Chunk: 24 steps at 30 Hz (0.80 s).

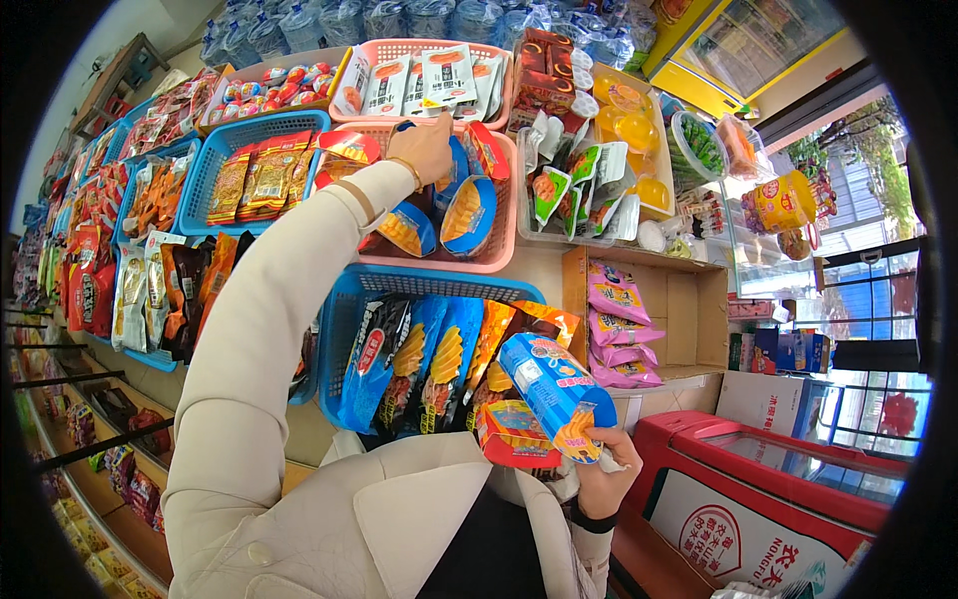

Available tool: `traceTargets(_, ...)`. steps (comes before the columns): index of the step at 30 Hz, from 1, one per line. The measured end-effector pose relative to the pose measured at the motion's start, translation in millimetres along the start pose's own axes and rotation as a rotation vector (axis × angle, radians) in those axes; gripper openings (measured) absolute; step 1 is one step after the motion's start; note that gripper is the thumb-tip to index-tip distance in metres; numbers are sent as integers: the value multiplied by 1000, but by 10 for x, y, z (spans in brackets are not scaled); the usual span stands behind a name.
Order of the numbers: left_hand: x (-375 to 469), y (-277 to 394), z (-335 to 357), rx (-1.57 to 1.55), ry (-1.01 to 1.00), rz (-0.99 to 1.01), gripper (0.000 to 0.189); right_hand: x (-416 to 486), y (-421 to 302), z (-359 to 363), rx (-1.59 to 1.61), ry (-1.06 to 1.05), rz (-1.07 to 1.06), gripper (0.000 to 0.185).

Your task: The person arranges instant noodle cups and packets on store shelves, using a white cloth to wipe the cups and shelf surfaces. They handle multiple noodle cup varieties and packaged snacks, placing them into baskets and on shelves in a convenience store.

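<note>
My left hand reaches over a pink basket and touches or hovers at the blue snack cartons in it. Its back faces me, so its fingers and anything between them are hidden. In my right hand is a blue snack carton with fries pictured on it, tilted, the thumb at its lower end. Against it lies a red snack carton; whether my hand also holds that one is unclear. Below them a blue basket carries upright chip bags.
A second pink basket with white packets stands behind. Left are blue baskets of bagged snacks. To the right are a clear tub of green packets, a cardboard box with pink bags, and a red chest freezer.
</note>
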<state>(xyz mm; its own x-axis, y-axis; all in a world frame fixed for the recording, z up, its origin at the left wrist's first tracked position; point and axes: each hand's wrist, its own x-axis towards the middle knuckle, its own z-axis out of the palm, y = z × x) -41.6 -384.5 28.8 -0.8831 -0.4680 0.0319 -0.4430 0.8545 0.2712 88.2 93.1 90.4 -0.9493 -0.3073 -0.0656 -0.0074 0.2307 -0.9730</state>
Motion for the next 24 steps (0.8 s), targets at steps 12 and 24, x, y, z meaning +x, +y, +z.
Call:
traceTargets(12,-1027,-373,-710,224,-139,941,23,106,-105,-218,-27,79,-41,21)
traceTargets(24,-1136,-247,-155,338,-56,679,7,328,-262,-234,-4,-78,-86,23)
